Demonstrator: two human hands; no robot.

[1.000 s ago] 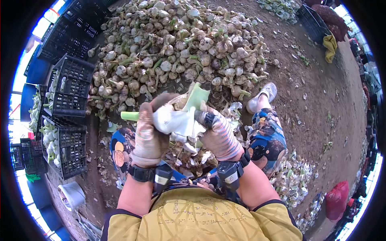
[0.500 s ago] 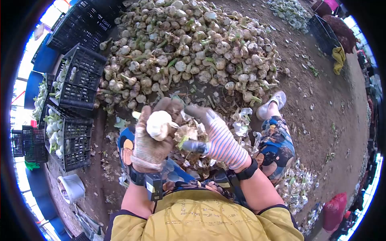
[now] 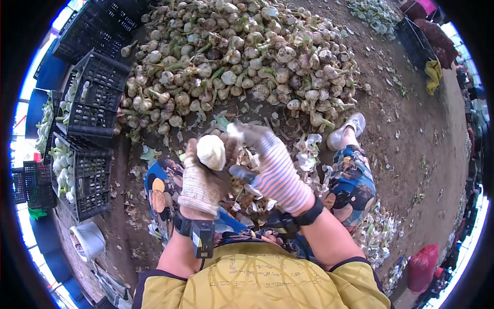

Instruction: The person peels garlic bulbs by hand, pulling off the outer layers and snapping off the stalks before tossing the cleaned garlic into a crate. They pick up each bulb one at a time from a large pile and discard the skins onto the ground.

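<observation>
Closed around 1 peeled white garlic bulb [image 3: 211, 152]: the gloved left hand [image 3: 200, 183], raised over the lap. Just beside the bulb, the striped-gloved right hand [image 3: 272, 170], fingers spread open, gripping nothing. Underneath and beyond, loose peels [image 3: 309, 154] on dirt. Off left, black crates [image 3: 87, 190]. Farthest, heap of unpeeled garlic [image 3: 242, 56].

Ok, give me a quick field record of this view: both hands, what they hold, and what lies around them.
left hand: gloved, closed around a clean white bulb, held up
right hand: striped glove, fingers spread, beside the bulb, gripping nothing that shows
pile: unpeeled bulbs with stalks, heaped on the dirt ahead
crates: black, at the left, holding cleaned white bulbs
peelings: scattered around the knees
bucket: white, on the ground at lower left
</observation>
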